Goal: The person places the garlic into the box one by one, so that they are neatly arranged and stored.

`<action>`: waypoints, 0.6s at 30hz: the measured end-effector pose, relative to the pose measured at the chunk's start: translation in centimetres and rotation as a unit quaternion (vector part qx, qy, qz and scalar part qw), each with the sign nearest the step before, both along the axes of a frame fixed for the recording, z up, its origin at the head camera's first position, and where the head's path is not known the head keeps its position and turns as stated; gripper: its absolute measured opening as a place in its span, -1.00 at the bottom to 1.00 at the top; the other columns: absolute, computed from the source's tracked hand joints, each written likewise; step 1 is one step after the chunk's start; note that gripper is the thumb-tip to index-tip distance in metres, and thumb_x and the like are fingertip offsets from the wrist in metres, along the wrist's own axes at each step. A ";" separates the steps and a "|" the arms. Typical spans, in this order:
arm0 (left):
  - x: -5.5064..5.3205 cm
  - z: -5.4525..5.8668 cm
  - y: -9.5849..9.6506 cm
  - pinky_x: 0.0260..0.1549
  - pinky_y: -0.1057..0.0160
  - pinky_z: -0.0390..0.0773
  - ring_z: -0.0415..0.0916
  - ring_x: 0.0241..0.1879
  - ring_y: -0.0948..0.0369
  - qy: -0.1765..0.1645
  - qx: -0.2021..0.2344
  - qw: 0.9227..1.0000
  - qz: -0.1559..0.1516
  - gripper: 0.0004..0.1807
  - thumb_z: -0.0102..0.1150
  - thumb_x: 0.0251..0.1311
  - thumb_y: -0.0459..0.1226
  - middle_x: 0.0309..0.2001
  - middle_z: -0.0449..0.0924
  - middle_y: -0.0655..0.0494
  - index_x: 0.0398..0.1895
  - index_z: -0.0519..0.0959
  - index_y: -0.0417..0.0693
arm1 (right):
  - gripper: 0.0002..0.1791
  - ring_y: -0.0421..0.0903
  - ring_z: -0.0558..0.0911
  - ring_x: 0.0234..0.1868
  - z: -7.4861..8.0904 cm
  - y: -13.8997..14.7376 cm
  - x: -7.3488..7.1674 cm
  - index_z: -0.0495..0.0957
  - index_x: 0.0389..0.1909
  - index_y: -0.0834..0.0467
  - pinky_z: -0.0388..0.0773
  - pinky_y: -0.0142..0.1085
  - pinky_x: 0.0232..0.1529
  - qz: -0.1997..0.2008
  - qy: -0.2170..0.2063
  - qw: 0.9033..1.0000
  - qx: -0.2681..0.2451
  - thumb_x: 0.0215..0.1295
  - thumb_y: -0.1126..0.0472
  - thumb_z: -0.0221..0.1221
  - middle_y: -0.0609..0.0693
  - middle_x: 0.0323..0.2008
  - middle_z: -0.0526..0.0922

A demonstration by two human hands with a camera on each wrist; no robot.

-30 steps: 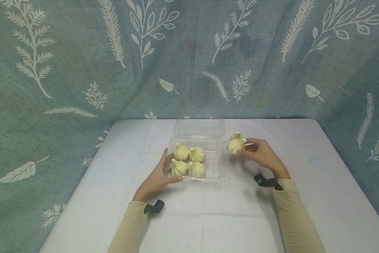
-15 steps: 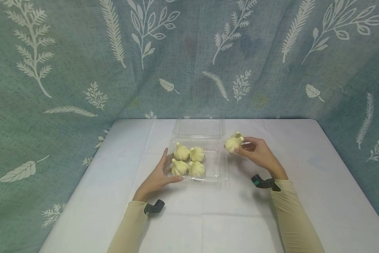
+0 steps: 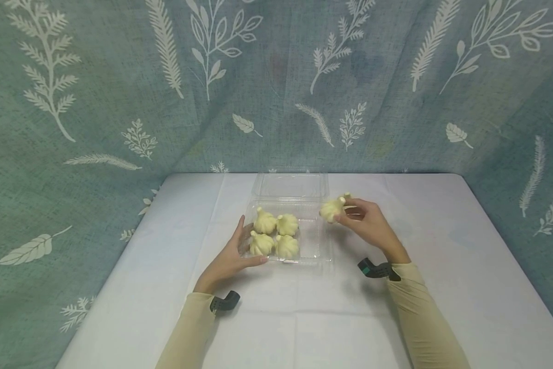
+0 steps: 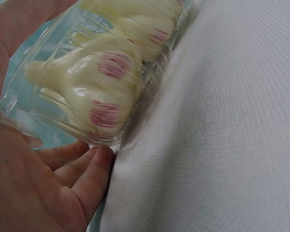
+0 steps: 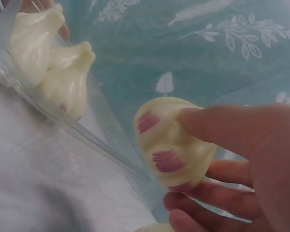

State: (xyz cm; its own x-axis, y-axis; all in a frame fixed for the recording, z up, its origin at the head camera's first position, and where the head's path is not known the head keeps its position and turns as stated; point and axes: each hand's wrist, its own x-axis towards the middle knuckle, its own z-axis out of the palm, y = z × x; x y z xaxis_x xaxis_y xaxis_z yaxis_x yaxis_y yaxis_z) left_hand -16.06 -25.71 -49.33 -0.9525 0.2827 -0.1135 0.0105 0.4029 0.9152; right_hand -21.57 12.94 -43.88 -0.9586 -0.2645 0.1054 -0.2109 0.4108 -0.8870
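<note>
A clear plastic container (image 3: pixel 309 238) stands with several pale yellow garlic bulbs (image 3: pixel 261 244) in its left and middle part. My left hand (image 3: pixel 230 260) rests against its left front corner, thumb along the front rim, other fingers spread along the side. In the left wrist view, fingertips (image 4: pixel 104 157) touch the container's lower edge. My right hand (image 3: pixel 368 221) holds a garlic bulb (image 3: pixel 332 210) at the container's right rim, between thumb and fingers. Pink marks show on this bulb (image 5: pixel 169 159) in the right wrist view. Another pale tip (image 3: pixel 347 195) shows behind it; whether it is a second bulb I cannot tell.
The container's transparent lid (image 3: pixel 290 185) lies folded back behind it. A white cloth (image 3: pixel 294 328) covers the table. Blue-green curtain (image 3: pixel 276 113) with white leaf prints hangs behind and at the sides. A dark wrist camera (image 3: pixel 373 267) sits on each arm.
My right hand has moved left with the garlic bulb, from beside the container to its right rim. The bulb has turned slightly. My left hand and the container stay put.
</note>
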 end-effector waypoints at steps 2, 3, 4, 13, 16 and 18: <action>0.0 0.0 0.0 0.60 -0.19 0.15 -0.05 0.65 -0.18 -0.001 0.000 1.000 -0.001 0.49 0.58 0.06 0.02 0.71 -0.18 0.04 0.67 -0.52 0.35 | -0.36 0.29 0.67 0.22 0.0 -0.3 0.1 0.51 0.35 0.28 0.71 0.07 0.22 -0.001 0.003 1.000 -0.006 0.34 0.08 0.39 0.29 0.35 0.54; 0.0 0.0 0.0 0.60 -0.20 0.15 -0.05 0.65 -0.19 -0.001 0.000 1.000 -0.001 0.49 0.58 0.06 0.02 0.71 -0.18 0.04 0.67 -0.53 0.34 | -0.37 0.29 0.67 0.22 0.0 -0.5 0.1 0.51 0.35 0.28 0.71 0.08 0.22 -0.002 0.005 1.000 -0.009 0.34 0.09 0.39 0.29 0.35 0.55; 0.0 0.0 0.0 0.60 -0.20 0.15 -0.05 0.65 -0.19 -0.001 0.001 1.000 -0.001 0.49 0.58 0.06 0.02 0.71 -0.18 0.04 0.67 -0.53 0.33 | -0.38 0.29 0.67 0.21 -0.1 -0.7 0.1 0.53 0.33 0.28 0.71 0.07 0.22 -0.004 0.006 1.000 -0.008 0.33 0.09 0.39 0.29 0.33 0.56; -0.1 -0.1 0.0 0.59 -0.21 0.16 -0.04 0.65 -0.18 0.000 0.001 1.000 -0.001 0.49 0.58 0.07 0.02 0.71 -0.18 0.04 0.67 -0.52 0.30 | -0.36 0.23 0.67 0.21 -0.4 -1.6 0.3 0.53 0.34 0.22 0.67 0.06 0.28 -0.006 0.024 1.000 0.011 0.33 0.02 0.40 0.25 0.21 0.65; -0.1 -0.1 0.0 0.59 -0.21 0.16 -0.04 0.65 -0.18 0.002 -0.002 1.000 -0.002 0.49 0.57 0.07 0.03 0.71 -0.18 0.04 0.67 -0.52 0.28 | -0.36 0.22 0.66 0.23 -0.4 -1.9 0.4 0.54 0.33 0.26 0.64 0.07 0.32 -0.006 0.035 0.999 0.014 0.32 0.04 0.40 0.26 0.19 0.66; -0.1 -0.2 0.0 0.59 -0.21 0.16 -0.04 0.65 -0.18 0.003 -0.004 1.000 -0.002 0.49 0.57 0.07 0.04 0.71 -0.18 0.03 0.68 -0.52 0.26 | -0.38 0.23 0.64 0.24 -0.3 -2.2 0.4 0.55 0.31 0.28 0.62 0.08 0.35 -0.004 0.042 0.999 0.012 0.32 0.06 0.40 0.28 0.19 0.65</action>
State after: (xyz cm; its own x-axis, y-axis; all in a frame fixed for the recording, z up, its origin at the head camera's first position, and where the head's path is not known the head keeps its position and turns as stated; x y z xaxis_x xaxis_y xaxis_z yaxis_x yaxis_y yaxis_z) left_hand -16.18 -25.76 -49.48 -0.9520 0.2859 -0.1095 0.0185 0.4107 0.9116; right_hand -21.16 10.78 -44.21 -0.9486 -0.2604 0.1796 -0.2811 0.4336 -0.8562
